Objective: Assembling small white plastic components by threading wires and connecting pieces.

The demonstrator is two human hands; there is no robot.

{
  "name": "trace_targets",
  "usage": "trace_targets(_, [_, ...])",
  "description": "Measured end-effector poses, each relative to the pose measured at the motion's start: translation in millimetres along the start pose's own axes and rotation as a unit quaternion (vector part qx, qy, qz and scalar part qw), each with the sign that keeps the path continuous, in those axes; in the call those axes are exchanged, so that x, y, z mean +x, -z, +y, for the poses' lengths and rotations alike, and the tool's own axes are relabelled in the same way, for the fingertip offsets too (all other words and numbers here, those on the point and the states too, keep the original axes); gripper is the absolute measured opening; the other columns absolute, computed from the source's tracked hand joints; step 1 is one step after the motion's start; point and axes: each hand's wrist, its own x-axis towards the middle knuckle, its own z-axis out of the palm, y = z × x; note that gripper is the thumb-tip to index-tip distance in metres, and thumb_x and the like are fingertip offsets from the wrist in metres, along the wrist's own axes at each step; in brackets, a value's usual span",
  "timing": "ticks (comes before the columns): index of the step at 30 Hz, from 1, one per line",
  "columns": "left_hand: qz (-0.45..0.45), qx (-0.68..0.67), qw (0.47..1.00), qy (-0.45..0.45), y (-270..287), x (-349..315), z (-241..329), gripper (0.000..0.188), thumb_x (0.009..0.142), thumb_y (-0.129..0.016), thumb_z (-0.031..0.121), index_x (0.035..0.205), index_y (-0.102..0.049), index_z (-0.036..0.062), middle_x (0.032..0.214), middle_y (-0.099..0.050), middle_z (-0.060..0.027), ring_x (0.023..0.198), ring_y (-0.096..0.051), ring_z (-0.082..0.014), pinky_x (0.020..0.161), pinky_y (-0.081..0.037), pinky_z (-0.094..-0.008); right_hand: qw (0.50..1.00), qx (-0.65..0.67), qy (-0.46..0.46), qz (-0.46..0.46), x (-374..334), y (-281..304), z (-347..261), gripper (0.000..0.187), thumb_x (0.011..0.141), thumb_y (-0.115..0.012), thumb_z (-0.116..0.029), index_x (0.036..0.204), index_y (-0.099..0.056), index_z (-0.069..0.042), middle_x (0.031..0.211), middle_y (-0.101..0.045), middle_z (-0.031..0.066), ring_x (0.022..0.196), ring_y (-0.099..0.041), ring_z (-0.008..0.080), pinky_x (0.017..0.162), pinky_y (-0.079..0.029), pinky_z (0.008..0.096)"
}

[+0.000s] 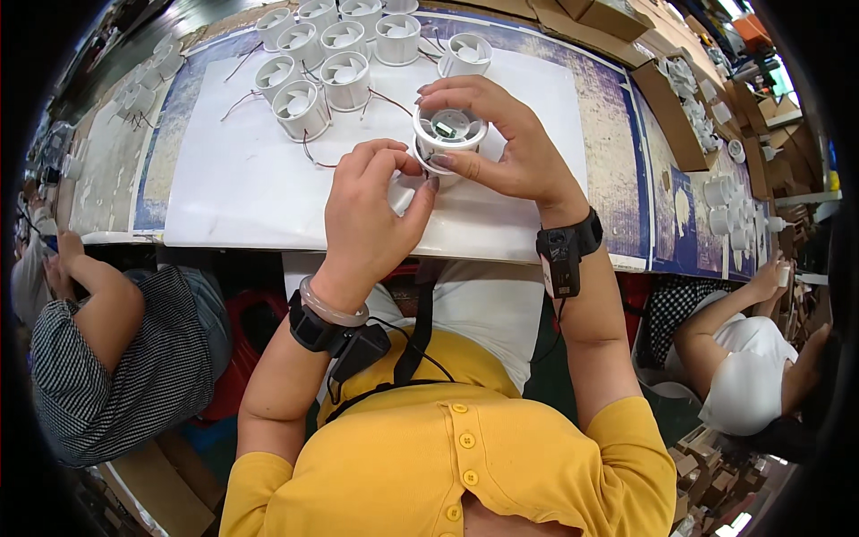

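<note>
Between the left hand (371, 199) and the right hand (514, 143), a white fan (449, 130) is being held over the worktop (617, 179), the right curving half-open around its rim, the left pinching nearly closed at its side, exact hold hidden. It is probably handling light, stiff and slick, the rim offering the safest grip.

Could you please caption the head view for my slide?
Right hand holds a white housing, left hand at its side, fans beyond.
</note>
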Motion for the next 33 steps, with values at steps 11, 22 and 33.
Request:
trace_targets(11, [0.031, 0.008, 0.999, 0.029, -6, 1, 3, 0.012, 0.076, -0.069, 0.011, 0.086, -0.063, 0.0079, 0.09, -0.062, -0.004, 0.087, -0.058, -0.0237, 0.075, -0.047, -0.0332, 1.0, -0.021, 0.016, -0.001, -1, -1, 2, 0.04, 0.076, -0.073, -0.018, 0.113, -0.063, -0.008, 0.12, -0.06, 0.0109, 0.116, -0.055, 0.0253, 0.099, -0.041, 0.0359])
trace_targets(22, [0.034, 0.054, 0.998, -0.027, 0, 1, -1, 0.007, 0.076, -0.069, 0.007, 0.081, -0.065, 0.0094, 0.09, -0.061, -0.0035, 0.088, -0.056, -0.0251, 0.074, -0.047, -0.0339, 1.0, 0.003, -0.025, -0.002, -6, -3, -2, 0.04, 0.083, -0.067, -0.02, 0.122, -0.063, -0.01, 0.122, -0.056, 0.0111, 0.116, -0.053, 0.0252, 0.099, -0.04, 0.0349])
trace_targets(33, [-0.013, 0.035, 0.998, -0.047, 6, 4, -7, 0.007, 0.075, -0.069, 0.009, 0.081, -0.066, 0.0095, 0.09, -0.062, -0.0045, 0.093, -0.054, -0.0278, 0.08, -0.045, -0.0362, 0.999, 0.004, -0.029, -0.028, -5, 0, 1, 0.042, 0.084, -0.065, -0.02, 0.125, -0.061, -0.01, 0.124, -0.054, 0.0108, 0.116, -0.052, 0.0247, 0.099, -0.039, 0.034])
